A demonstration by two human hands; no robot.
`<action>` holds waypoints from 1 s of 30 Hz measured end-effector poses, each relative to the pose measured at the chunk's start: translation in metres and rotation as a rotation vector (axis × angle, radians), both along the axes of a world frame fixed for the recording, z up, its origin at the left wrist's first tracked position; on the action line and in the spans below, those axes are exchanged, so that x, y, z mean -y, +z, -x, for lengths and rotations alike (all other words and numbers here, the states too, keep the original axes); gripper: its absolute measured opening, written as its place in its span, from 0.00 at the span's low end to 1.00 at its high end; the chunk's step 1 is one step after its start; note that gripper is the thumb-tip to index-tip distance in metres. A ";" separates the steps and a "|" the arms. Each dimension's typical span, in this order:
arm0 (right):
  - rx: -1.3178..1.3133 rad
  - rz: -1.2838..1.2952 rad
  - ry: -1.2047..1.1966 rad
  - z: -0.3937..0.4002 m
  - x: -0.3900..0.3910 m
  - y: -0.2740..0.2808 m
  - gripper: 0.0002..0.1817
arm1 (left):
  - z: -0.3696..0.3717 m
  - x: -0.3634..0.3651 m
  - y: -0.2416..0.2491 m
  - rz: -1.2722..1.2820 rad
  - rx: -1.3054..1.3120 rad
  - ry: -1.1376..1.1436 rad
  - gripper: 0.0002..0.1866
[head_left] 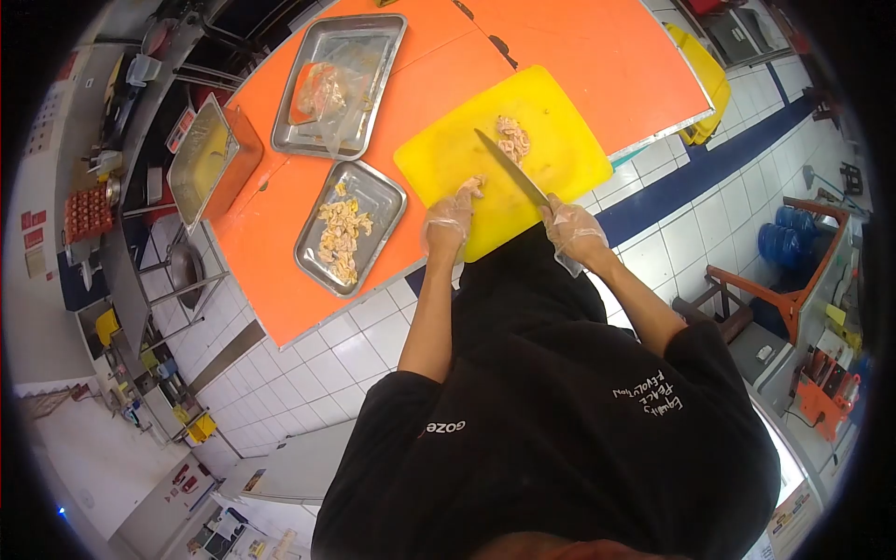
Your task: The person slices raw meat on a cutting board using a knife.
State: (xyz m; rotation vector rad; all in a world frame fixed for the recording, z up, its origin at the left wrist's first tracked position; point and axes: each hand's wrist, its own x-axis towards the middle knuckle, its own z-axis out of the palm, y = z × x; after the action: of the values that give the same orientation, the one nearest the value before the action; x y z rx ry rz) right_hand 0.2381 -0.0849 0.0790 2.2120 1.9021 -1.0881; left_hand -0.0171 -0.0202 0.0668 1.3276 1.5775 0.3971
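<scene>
My right hand [573, 231], in a clear plastic glove, is wrapped round the handle of a large kitchen knife [511, 166]. The blade points up and left over the yellow cutting board [560, 112]. A small pile of chopped pale meat [511, 140] lies on the board beyond the blade. My left hand [450, 222], gloved too, is closed at the board's near left edge, with a piece of pale meat [474, 185] at its fingertips. Left of it, a small metal tray [381, 207] holds more pale meat pieces [342, 229].
On the orange table [429, 103] a larger metal tray [392, 47] holds a plastic bag [327, 93] with food inside. A deep metal container [245, 154] stands at the table's left edge. White floor tiles [350, 355] show below the table.
</scene>
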 end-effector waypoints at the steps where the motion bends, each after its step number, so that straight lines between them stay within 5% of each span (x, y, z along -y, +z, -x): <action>1: -0.044 -0.038 0.017 0.001 0.003 0.002 0.25 | -0.001 0.000 0.003 -0.041 -0.015 0.002 0.25; 3: -0.078 -0.045 -0.020 0.005 0.011 0.011 0.26 | -0.006 -0.003 0.008 -0.175 -0.461 -0.005 0.25; 7: -0.088 -0.048 -0.137 0.003 0.012 0.008 0.29 | -0.007 -0.019 0.005 -0.126 -0.355 -0.169 0.23; 9: -0.083 -0.069 -0.155 -0.002 0.013 0.009 0.30 | -0.014 -0.024 0.006 0.056 0.088 0.098 0.20; 10: -0.081 -0.084 -0.174 -0.004 0.014 0.011 0.30 | -0.020 -0.025 0.001 0.053 0.090 0.094 0.20; 12: -0.080 -0.077 -0.177 -0.008 0.014 0.018 0.30 | -0.034 -0.025 -0.008 0.048 0.484 0.393 0.27; 15: -0.088 -0.069 -0.188 -0.006 0.015 0.027 0.30 | -0.047 -0.021 -0.005 0.100 0.562 0.583 0.39; 18: -0.091 -0.037 -0.145 0.001 0.023 0.022 0.29 | -0.031 -0.002 -0.102 0.024 0.642 0.601 0.41; 19: -0.084 -0.008 -0.094 0.002 0.024 0.020 0.28 | -0.035 -0.003 -0.075 0.023 0.643 0.601 0.41; 21: -0.042 0.040 -0.018 0.006 0.028 0.023 0.27 | -0.037 0.002 -0.028 0.034 0.071 0.464 0.34; 28: 0.146 0.122 0.091 0.005 0.004 0.019 0.20 | -0.025 0.009 -0.035 -0.264 -0.195 0.350 0.29; 30: 0.176 0.108 0.091 0.000 -0.009 0.011 0.20 | -0.026 0.009 -0.021 -0.573 -0.471 0.269 0.19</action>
State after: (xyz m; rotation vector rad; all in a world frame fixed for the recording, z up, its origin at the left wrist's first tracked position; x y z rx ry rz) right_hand 0.2381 -0.0763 0.0904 2.0673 1.8078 -0.9258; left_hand 0.0088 -0.0292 0.0454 1.7310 2.1493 0.7901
